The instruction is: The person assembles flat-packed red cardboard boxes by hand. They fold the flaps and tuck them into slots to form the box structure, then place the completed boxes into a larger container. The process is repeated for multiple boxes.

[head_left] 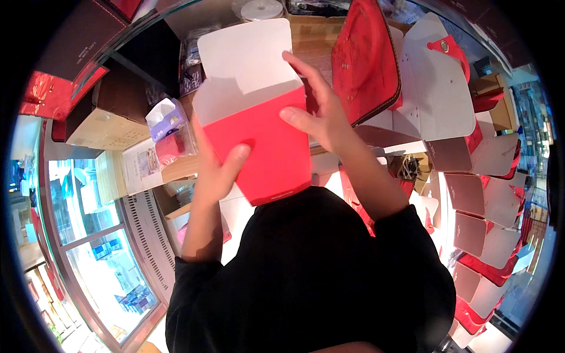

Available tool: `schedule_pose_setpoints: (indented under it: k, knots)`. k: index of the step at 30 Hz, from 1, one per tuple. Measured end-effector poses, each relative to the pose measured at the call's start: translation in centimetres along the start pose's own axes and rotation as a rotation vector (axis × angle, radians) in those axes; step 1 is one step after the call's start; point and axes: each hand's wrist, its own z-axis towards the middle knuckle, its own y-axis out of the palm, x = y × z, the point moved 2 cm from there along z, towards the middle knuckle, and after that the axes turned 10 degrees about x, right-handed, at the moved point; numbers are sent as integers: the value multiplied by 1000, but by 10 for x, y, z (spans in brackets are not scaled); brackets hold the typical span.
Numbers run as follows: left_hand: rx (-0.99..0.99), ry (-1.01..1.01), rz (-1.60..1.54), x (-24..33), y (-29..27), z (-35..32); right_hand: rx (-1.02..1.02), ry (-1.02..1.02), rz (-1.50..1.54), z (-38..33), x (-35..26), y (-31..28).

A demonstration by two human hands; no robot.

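Observation:
A red cardboard box (pixel 265 150) with a white inside is held up in front of my body, its top open. Its white lid flap (pixel 246 50) stands raised at the far side. My left hand (pixel 216 170) grips the box's left side, thumb on the red front and the other fingers hidden behind it. On the right side, my right hand (pixel 318 109) holds the box near its upper corner, thumb on the front and a finger up along the flap. Just right of that hand stands a red case (pixel 368 65) with dark stitched edging and a handle.
Several red and white boxes with open flaps (pixel 494 200) line the right side. Behind the red case is a large white flap (pixel 438 76). At left lie a purple and white packet (pixel 166 119) and a brown carton (pixel 112 112). A white roll (pixel 262 9) sits at the back.

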Motion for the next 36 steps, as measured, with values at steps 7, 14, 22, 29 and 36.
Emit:
schedule_pose_setpoints:
  k: [7, 14, 22, 29, 36]
  knots:
    - [20, 211, 49, 16, 3, 16, -89, -299, -114, -12, -13, -7]
    - [-8, 226, 131, 10, 7, 18, -37, -348, -189, -10, -24, -16]
    - [49, 338, -1, 12, 13, 29, -4, -509, -366, -6, -25, -29]
    - [113, 315, -213, 15, 21, 28, 38, -398, 58, -11, -24, -20]
    - [22, 403, -5, 7, 12, 35, -40, -69, 28, -9, -23, -26]
